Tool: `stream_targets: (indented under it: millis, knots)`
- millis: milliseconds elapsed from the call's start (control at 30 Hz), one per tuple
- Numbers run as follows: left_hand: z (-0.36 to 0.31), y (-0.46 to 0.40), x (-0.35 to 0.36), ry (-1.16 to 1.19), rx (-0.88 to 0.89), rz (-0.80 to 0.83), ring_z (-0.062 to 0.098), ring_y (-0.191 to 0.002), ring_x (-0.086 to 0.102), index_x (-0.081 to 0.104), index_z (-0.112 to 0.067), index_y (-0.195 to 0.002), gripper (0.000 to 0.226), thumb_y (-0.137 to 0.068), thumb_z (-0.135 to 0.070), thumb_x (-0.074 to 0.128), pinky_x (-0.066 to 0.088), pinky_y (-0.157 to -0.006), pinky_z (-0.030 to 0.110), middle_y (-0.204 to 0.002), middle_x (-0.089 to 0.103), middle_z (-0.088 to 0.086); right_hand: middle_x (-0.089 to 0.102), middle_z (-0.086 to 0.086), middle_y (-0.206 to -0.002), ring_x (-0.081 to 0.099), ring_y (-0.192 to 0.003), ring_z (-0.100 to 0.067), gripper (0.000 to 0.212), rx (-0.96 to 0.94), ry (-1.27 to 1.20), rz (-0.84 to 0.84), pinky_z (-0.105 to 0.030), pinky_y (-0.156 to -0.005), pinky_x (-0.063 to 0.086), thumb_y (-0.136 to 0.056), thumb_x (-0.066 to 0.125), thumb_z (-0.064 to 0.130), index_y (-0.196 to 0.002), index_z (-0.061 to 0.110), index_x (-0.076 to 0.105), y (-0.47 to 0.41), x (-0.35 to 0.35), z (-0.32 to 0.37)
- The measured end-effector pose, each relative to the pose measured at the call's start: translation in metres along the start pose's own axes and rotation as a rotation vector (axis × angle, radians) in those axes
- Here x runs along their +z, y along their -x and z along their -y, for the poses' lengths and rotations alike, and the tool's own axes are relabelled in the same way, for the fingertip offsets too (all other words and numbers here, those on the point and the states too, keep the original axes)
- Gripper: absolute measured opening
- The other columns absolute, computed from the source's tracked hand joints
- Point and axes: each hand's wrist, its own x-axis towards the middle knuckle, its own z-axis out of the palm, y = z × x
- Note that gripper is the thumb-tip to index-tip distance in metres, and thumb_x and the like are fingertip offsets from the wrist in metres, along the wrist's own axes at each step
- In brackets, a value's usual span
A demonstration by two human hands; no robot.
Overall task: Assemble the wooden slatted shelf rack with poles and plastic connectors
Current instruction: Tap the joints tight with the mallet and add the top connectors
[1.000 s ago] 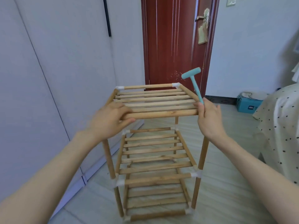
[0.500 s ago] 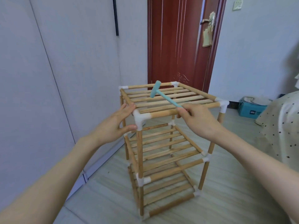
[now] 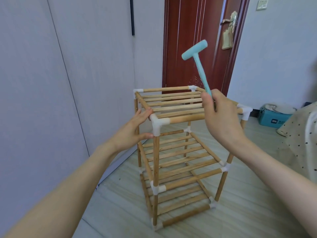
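Note:
A three-tier wooden slatted rack [image 3: 178, 157] stands upright on the floor, its poles joined by white plastic connectors. My left hand [image 3: 133, 129] touches the rack beside the near top corner connector [image 3: 157, 123], fingers straight on the side rail and thumb against the pole below. My right hand [image 3: 218, 117] grips the handle of a small teal plastic hammer [image 3: 197, 57], raised above the top shelf with its head tilted up and to the left. The hand covers part of the front top rail.
Grey wardrobe panels [image 3: 68, 83] run along the left. A dark red door [image 3: 193, 40] stands behind the rack. A teal box [image 3: 272, 120] sits on the floor at right, next to a dotted white fabric [image 3: 301, 140]. Pale wood-pattern floor surrounds the rack.
The hammer has swung up from lying low over the top slats to a raised position. My left hand has shifted to the near top corner. The rack stays upright, turned corner-on.

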Motion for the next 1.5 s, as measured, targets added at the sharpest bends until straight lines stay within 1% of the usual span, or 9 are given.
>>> stream_targets:
  millis: [167,300,433,567,700,800,933,1067,1500]
  knots:
    - [-0.001,0.000,-0.003,-0.066,0.012,0.014,0.005,-0.142,-0.005,0.015,-0.024,-0.149,0.083,-0.084,-0.018,0.067,0.005,-0.115,0.027,-0.149,0.010,-0.019,0.037,0.011,-0.054,0.040,-0.045,0.001,0.023,-0.047,-0.023,-0.085,-0.012,-0.041,0.030,-0.100,0.040,0.023,-0.080,0.014,0.047,0.003,-0.007,-0.001]
    - [0.000,-0.001,-0.007,-0.136,0.024,0.044,0.010,-0.144,-0.005,0.010,-0.027,-0.148,0.080,-0.089,-0.008,0.061,0.006,-0.114,0.026,-0.152,0.007,-0.017,0.046,0.007,-0.058,0.045,-0.044,-0.004,0.027,0.044,0.259,0.551,-0.012,-0.040,0.035,-0.100,0.039,0.027,-0.073,0.022,0.044,0.027,0.000,-0.017]
    - [0.002,-0.001,-0.006,-0.163,0.033,0.027,0.008,-0.144,-0.004,0.005,-0.032,-0.144,0.079,-0.091,0.006,0.050,0.006,-0.112,0.022,-0.148,0.003,-0.021,0.037,0.010,-0.053,0.044,-0.042,0.005,0.033,0.013,-0.027,0.042,-0.008,-0.039,0.032,-0.100,0.038,0.024,-0.068,0.029,0.037,0.012,-0.002,-0.007]
    - [0.006,-0.001,-0.002,-0.187,0.043,0.007,0.008,-0.144,-0.004,0.010,-0.027,-0.148,0.076,-0.091,0.012,0.042,0.007,-0.110,0.016,-0.152,0.005,-0.019,0.046,0.006,-0.061,0.048,-0.043,0.001,0.031,0.164,0.109,0.534,-0.013,-0.040,0.035,-0.101,0.034,0.029,-0.073,0.021,0.044,0.035,0.007,-0.013]
    - [0.010,-0.002,-0.001,-0.202,0.041,-0.018,0.008,-0.144,-0.003,0.011,-0.028,-0.148,0.082,-0.086,0.021,0.032,0.007,-0.110,0.015,-0.153,0.006,-0.017,0.041,0.008,-0.056,0.043,-0.045,0.003,0.033,0.103,-0.094,0.077,-0.009,-0.041,0.034,-0.101,0.032,0.026,-0.070,0.023,0.043,0.019,-0.001,-0.008]
    - [0.010,-0.002,-0.001,-0.197,0.037,-0.007,0.008,-0.144,-0.003,0.007,-0.031,-0.146,0.088,-0.082,0.023,0.034,0.009,-0.107,0.013,-0.155,0.007,-0.015,0.047,0.005,-0.063,0.044,-0.049,-0.003,0.033,0.232,-0.008,0.493,-0.013,-0.043,0.035,-0.102,0.030,0.030,-0.075,0.021,0.047,0.034,0.004,-0.008]
    - [0.013,-0.003,0.000,-0.184,0.041,-0.024,0.008,-0.144,-0.003,0.009,-0.031,-0.147,0.088,-0.081,0.024,0.032,0.007,-0.110,0.017,-0.154,0.007,-0.016,0.037,0.012,-0.054,0.043,-0.042,0.004,0.033,0.045,-0.045,0.102,-0.008,-0.039,0.031,-0.101,0.033,0.023,-0.069,0.025,0.041,0.018,-0.003,-0.005]
    - [0.014,-0.003,-0.001,-0.181,0.029,-0.010,0.005,-0.143,-0.004,0.004,-0.034,-0.144,0.090,-0.081,0.024,0.031,0.006,-0.113,0.020,-0.156,0.007,-0.014,0.048,0.007,-0.062,0.048,-0.047,-0.005,0.026,0.141,0.158,0.486,-0.014,-0.038,0.033,-0.101,0.031,0.029,-0.081,0.023,0.045,0.034,0.002,-0.013]
    - [0.011,-0.001,0.001,-0.156,0.013,-0.040,0.007,-0.144,-0.003,0.010,-0.029,-0.148,0.086,-0.083,0.024,0.029,0.003,-0.112,0.018,-0.157,0.009,-0.011,0.057,0.001,-0.071,0.050,-0.053,-0.004,0.024,0.009,0.292,0.276,-0.020,-0.048,0.042,-0.100,0.025,0.026,-0.098,0.017,0.046,0.027,-0.003,-0.009]
